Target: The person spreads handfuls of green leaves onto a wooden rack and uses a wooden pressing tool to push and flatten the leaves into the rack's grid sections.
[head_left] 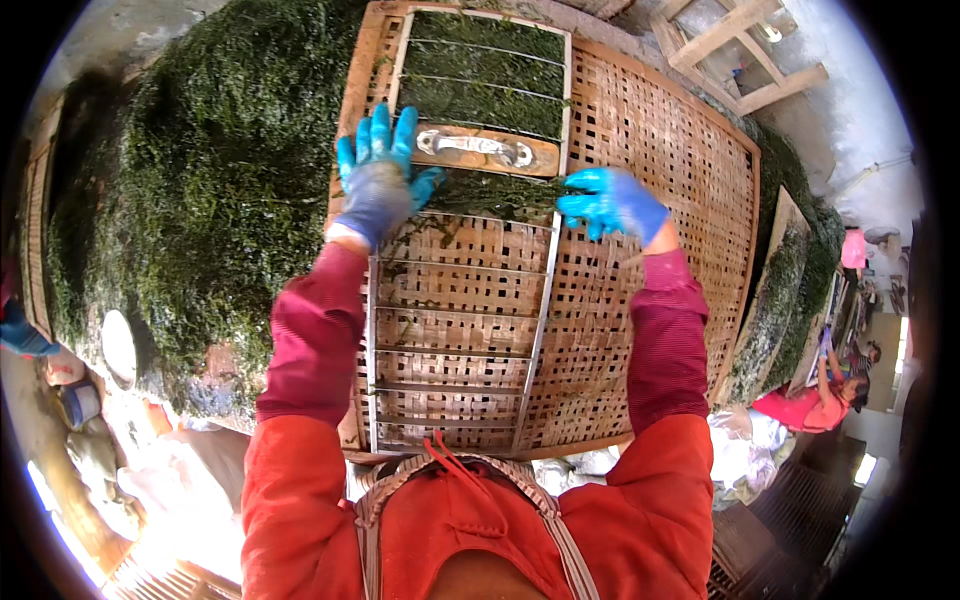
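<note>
My left hand [378, 178], in a blue-coated glove, is open with fingers spread at the left rail of a narrow ladder-like frame [545, 285]. My right hand [612, 204], gloved alike, is open beside the right rail, its fingertips at strands of greens. Between the hands, a wooden board with a pale metal handle [475, 148] lies across the frame. Dark green stringy plant matter, like seaweed [485, 75], fills the frame's far sections and trails below the board. The nearer sections show bare weave of the bamboo mat [650, 150] underneath.
A large heap of the same greens [220, 190] lies to the left of the mat. At the right stands another panel with greens [775, 300]. A co-worker in red [815, 400] is at far right; another person's blue glove [25, 335] shows at far left. A wooden frame [735, 50] is at upper right.
</note>
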A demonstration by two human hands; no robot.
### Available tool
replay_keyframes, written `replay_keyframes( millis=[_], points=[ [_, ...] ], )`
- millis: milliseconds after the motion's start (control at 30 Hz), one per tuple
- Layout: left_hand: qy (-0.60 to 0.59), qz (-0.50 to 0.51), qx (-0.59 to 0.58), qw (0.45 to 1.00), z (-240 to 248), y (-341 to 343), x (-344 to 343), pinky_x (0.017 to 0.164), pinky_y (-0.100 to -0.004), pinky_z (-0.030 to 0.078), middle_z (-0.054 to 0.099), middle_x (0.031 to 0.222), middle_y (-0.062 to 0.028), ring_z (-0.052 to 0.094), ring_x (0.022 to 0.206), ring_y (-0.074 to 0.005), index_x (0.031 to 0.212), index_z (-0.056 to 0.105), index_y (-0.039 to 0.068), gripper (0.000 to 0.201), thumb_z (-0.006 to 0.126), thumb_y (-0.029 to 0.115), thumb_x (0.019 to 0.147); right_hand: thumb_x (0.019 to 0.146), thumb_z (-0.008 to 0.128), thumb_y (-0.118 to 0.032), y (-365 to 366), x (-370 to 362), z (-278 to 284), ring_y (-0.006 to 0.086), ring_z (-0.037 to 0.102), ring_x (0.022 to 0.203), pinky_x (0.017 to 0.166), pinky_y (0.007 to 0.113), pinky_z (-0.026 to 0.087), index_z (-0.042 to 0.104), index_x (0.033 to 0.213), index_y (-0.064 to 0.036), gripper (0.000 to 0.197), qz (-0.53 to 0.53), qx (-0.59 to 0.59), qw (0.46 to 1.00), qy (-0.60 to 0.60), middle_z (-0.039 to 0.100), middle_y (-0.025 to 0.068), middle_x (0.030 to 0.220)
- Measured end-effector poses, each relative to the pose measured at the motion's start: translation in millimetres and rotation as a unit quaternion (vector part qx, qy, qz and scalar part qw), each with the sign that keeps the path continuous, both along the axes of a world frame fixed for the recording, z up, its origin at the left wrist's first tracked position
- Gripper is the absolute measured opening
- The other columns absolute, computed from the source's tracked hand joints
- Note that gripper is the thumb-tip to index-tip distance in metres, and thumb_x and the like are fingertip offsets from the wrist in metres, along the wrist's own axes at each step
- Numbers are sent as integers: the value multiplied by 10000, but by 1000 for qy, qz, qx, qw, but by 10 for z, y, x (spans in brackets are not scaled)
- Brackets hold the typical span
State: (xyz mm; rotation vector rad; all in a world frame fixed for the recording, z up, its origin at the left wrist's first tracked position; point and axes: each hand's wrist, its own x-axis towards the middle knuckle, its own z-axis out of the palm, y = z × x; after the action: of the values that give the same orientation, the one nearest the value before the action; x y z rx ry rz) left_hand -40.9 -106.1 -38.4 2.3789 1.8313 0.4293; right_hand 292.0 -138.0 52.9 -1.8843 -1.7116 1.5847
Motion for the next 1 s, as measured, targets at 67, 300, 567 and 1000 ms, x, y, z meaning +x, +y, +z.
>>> replay_keyframes(
  millis=[67,300,567,1000],
  points=[
    [-95,-74,-61,991,64,18,-207,1294,-516,66,215,1713,-198,181,1591,-374,1649,283,294,821,650,563,965,953,740,-193,-222,735,-251,159,716,830,708,273,596,651,1340,8,446,-182,44,980,70,751,129,1055],
    [161,-174,155,959,-69,-470,-220,1270,-610,89,346,1680,-118,247,1569,-367,1572,463,271,581,510,487,1035,989,641,-217,-464,-445,-478,392,564,1307,1149,489,421,573,1452,-36,502,104,573,777,-240,588,194,1453],
    [-318,255,217,887,-822,-1156,-1704,1048,-476,496,607,1327,-125,582,1207,-297,1441,535,132,556,749,184,929,1046,522,-175,-489,-969,-908,400,593,1275,1090,517,463,622,1390,-15,392,229,554,765,-238,616,201,1415],
    [-643,393,103,649,-965,-1739,-3402,657,-262,606,765,923,-72,717,759,-180,845,745,64,315,571,-189,773,1012,584,-136,-433,-921,-916,386,634,1225,1065,500,494,679,1323,-31,342,195,572,768,-212,658,188,1362]
  ],
)
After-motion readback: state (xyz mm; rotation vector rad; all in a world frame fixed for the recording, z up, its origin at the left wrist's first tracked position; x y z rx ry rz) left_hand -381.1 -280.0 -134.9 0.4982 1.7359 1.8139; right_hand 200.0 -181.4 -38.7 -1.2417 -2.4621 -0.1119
